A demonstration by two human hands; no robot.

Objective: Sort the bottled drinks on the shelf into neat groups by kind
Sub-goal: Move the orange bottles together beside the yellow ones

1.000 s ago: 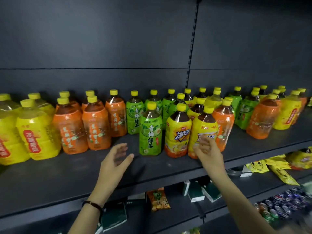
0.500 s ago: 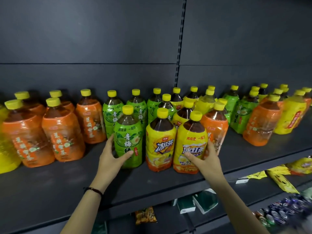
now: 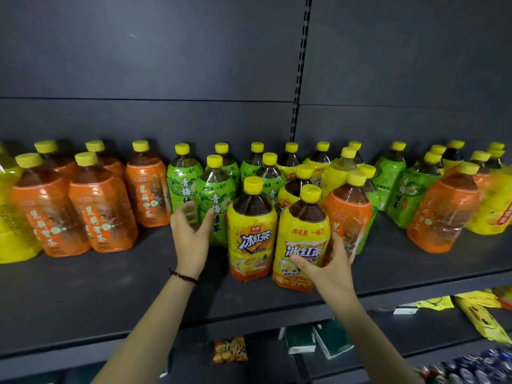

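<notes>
Head camera, the only view on offer, looks at a dark shelf (image 3: 110, 286) lined with yellow-capped drink bottles. The person's right hand (image 3: 329, 270) grips the nearer yellow iced-tea bottle (image 3: 303, 231) low on its label, thumb across the front and fingers (image 3: 339, 242) wrapped round its right side. That bottle stands close to the shelf's front edge, just beside a second yellow iced-tea bottle (image 3: 252, 231) on its left. The left hand (image 3: 191, 239), a thin dark cord (image 3: 184, 277) at its wrist, is up in front of the front green-tea bottle (image 3: 219, 195), thumb lying over the label and fingers half curled to the bottle's left (they are smeared by motion, so I cannot tell whether it truly holds anything). Left of that stand the back green-tea bottles (image 3: 182, 184), then a group of orange bottles (image 3: 102, 212), and a large yellow bottle (image 3: 11, 234) at the frame's edge. Behind the right hand is a lone orange bottle (image 3: 349, 214), and farther right the mixed bottles (image 3: 443, 214) are green, orange and yellow together. On the lower shelf (image 3: 388, 333) lie a snack packet (image 3: 229, 350), green boxes (image 3: 300, 339) and yellow packets (image 3: 482, 320).
</notes>
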